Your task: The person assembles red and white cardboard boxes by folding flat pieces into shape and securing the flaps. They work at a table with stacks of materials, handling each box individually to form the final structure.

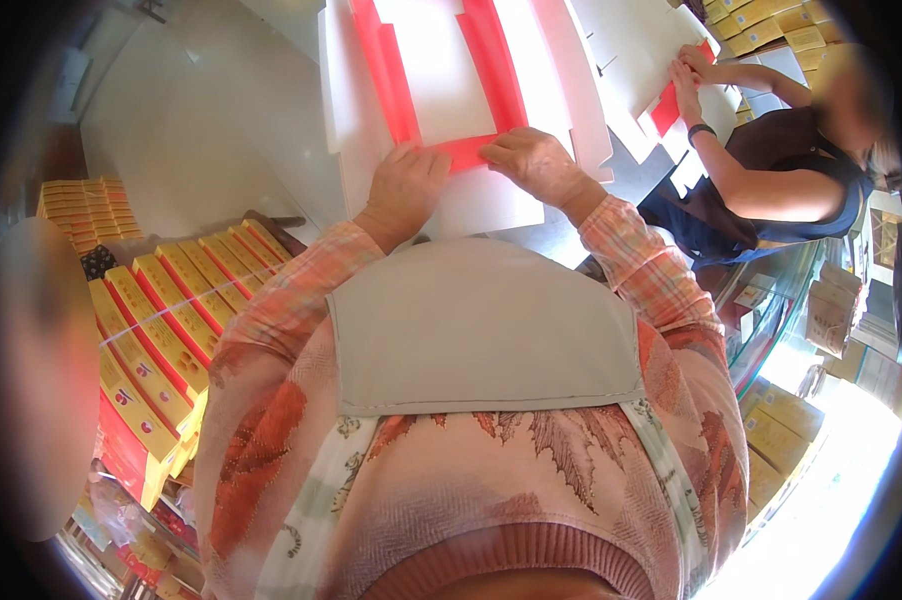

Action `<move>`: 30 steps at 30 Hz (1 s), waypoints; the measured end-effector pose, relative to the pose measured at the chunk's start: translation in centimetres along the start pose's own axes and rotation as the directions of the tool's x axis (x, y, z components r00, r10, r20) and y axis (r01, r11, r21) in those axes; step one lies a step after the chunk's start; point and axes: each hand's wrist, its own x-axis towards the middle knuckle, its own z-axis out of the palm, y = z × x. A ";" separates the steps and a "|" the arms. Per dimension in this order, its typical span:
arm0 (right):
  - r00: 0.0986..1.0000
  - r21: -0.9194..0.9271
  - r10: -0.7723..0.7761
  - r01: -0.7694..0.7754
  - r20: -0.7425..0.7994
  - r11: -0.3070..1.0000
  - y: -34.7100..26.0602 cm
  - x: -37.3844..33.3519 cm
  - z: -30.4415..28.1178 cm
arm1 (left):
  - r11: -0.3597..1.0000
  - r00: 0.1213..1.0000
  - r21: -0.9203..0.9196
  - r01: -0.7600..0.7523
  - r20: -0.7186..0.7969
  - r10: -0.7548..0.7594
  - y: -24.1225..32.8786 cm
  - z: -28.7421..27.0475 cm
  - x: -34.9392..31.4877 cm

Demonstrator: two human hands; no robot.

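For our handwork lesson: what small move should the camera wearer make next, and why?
Probably press along the near red strip: the left hand and right hand are at its two ends, while its middle lies uncovered between them.

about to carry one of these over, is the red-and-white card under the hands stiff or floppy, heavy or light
The red-and-white card is probably light, since it looks like thin sheet. It would likely bend at its creases, as the red side strips look folded, while the flat-looking white panel should stay fairly stiff.
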 end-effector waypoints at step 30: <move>0.927 -0.145 0.175 -0.134 0.331 0.980 -2.3 -0.8 3.3 | 0.988 0.909 -0.097 -0.123 0.388 0.151 0.5 2.5 1.8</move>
